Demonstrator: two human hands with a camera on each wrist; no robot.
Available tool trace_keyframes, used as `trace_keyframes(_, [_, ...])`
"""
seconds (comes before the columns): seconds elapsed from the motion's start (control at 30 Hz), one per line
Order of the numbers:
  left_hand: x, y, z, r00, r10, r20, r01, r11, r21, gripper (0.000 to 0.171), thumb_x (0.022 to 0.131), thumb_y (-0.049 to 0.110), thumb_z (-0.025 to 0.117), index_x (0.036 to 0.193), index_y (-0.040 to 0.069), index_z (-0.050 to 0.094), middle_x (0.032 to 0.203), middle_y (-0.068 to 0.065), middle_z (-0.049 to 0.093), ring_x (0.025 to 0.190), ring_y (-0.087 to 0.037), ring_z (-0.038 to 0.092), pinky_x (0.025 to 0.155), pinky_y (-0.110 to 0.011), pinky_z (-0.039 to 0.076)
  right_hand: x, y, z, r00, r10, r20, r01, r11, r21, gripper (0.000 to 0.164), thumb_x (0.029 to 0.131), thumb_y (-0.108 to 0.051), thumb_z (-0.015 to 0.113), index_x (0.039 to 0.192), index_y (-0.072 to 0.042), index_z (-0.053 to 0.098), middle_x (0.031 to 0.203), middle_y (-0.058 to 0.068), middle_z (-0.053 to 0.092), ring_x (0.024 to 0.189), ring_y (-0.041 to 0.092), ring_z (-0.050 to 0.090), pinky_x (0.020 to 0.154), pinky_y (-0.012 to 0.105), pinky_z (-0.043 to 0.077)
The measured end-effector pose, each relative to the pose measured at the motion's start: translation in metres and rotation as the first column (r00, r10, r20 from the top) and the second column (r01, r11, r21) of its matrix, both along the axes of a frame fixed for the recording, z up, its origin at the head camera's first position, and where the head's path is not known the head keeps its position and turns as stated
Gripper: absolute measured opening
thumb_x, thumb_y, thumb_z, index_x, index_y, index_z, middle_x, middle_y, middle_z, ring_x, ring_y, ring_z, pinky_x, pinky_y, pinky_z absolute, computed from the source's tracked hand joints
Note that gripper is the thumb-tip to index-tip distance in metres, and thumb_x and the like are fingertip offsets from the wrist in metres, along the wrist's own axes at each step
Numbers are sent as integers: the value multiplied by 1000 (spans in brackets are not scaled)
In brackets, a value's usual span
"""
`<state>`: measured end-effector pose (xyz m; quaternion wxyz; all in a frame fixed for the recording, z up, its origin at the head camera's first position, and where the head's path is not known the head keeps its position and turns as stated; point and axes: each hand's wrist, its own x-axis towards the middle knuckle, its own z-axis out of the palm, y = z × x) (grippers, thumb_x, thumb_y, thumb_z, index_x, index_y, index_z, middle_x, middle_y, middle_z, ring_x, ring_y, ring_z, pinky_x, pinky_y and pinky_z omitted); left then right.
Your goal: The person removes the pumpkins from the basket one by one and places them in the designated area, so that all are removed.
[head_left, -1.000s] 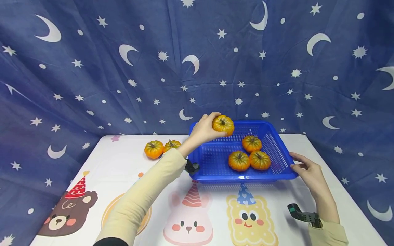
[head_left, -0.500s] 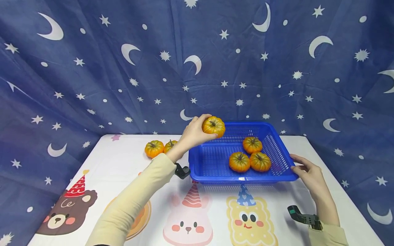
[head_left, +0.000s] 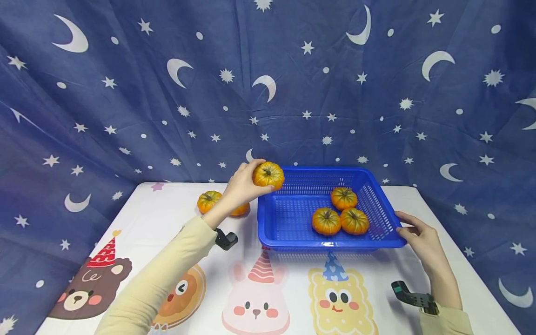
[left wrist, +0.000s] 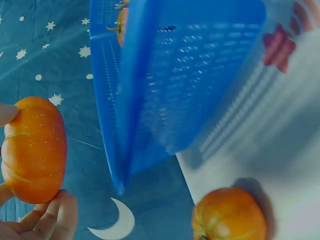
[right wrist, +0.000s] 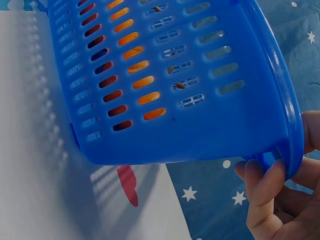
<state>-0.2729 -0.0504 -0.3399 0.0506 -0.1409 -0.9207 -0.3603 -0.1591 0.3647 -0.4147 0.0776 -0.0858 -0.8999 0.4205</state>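
My left hand [head_left: 242,187] grips a small orange pumpkin [head_left: 268,176] between thumb and fingers, raised near the back left corner of the blue plastic basket [head_left: 268,239]. In the left wrist view that pumpkin [left wrist: 36,150] appears side-on, apart from the basket wall. Three more pumpkins [head_left: 326,221] sit together in the right half of the basket. My right hand [head_left: 423,235] holds the basket's right rim; the right wrist view shows its fingers [right wrist: 267,187] curled under that rim. Two pumpkins [head_left: 208,201] stand on the table behind my left wrist, one partly hidden by it.
The white tablecloth [head_left: 167,204] carries printed cartoon figures, including a bear [head_left: 90,291] and a rabbit [head_left: 256,298]. A blue curtain [head_left: 201,102] with moons and stars rises behind and beside the table. Black camera mounts [head_left: 226,239] jut from both wrists.
My left hand has moved left with the pumpkin, from over the basket to its back left corner. The right hand and the basket stay in place.
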Motion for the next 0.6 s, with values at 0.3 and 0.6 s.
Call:
trace_keyframes(0.3, [2, -22, -9, 999, 38, 5, -38, 999, -30, 76, 74, 41, 77, 140, 24, 44, 114, -15, 54, 97, -31, 58, 83, -46, 52, 0, -1, 0, 1000, 0, -4, 0, 1000, 0, 48, 97, -19, 48, 141, 1, 44, 130, 26, 52, 81, -14, 45, 67, 6, 44])
trace_keyframes(0.6, [2, -50, -9, 999, 50, 17, -50, 999, -15, 75, 74, 39, 77, 140, 21, 44, 124, -17, 52, 108, -35, 55, 90, -52, 50, 0, -2, 1, 1000, -10, 2, 10, 1000, 15, 48, 97, -19, 48, 141, 0, 44, 131, 26, 51, 82, -14, 44, 67, 5, 42])
